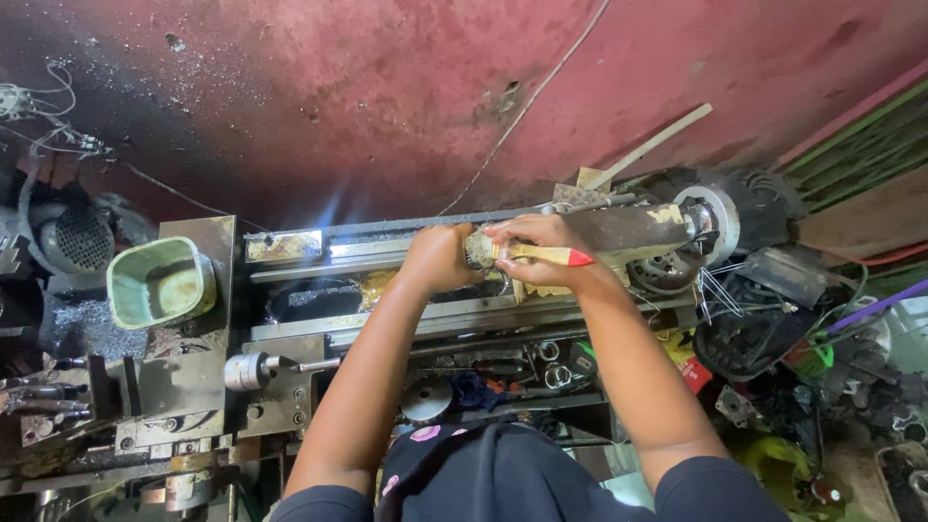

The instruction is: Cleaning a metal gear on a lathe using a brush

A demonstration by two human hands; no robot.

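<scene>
Metal lathe bed [387,253] (green tub [159,282] left) beneath both hands

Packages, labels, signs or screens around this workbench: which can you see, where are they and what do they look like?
Red and yellow packet: right of the right forearm, among the clutter below the lathe; flat, partly hidden.
Green tub: at the left, on the machine; square, open, worn and stained inside, no label showing.
No signs or screens show.
</scene>
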